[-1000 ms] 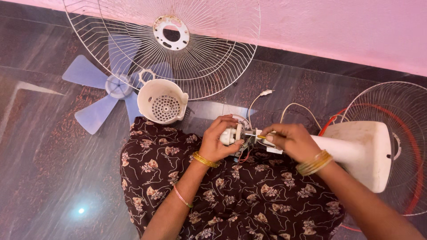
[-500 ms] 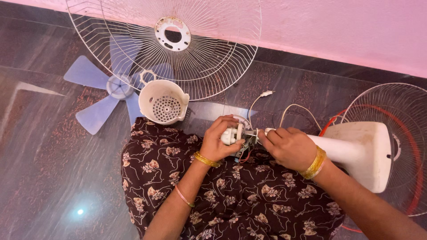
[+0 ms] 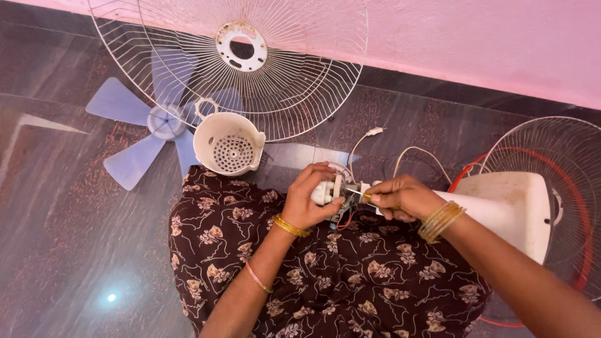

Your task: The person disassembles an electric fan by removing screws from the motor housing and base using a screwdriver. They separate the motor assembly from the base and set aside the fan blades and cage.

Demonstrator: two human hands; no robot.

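Far left of the frame: dark stone floor [image 3: 56, 250]; on it, left of centre and high, pale blue fan blades [image 3: 141, 128], partly under a white wire guard [image 3: 250, 69] leaning toward the pink wall [image 3: 469, 37] at top; just below the guard, a white perforated motor cover [image 3: 227, 149], mouth upward, touching the edge of a brown floral cloth [image 3: 325, 281] spread over the lap in the lower middle. At centre, left hand [image 3: 308, 199] wrapped around a small white fan motor part [image 3: 327, 191], fingers curled and clamped on it, thumb under; gold bangles at the wrist. Immediately right, right hand [image 3: 404, 197] pinched shut on a thin screwdriver [image 3: 365, 195], tip pointing left into the part, red and other wires [image 3: 343, 219] hanging beneath. Above, a white cord [image 3: 413, 153] looping across the floor. Further right, the white fan stand body [image 3: 507, 209] lying beside the wrist; at the right edge, a second wire guard [image 3: 563, 163] with a red rim.
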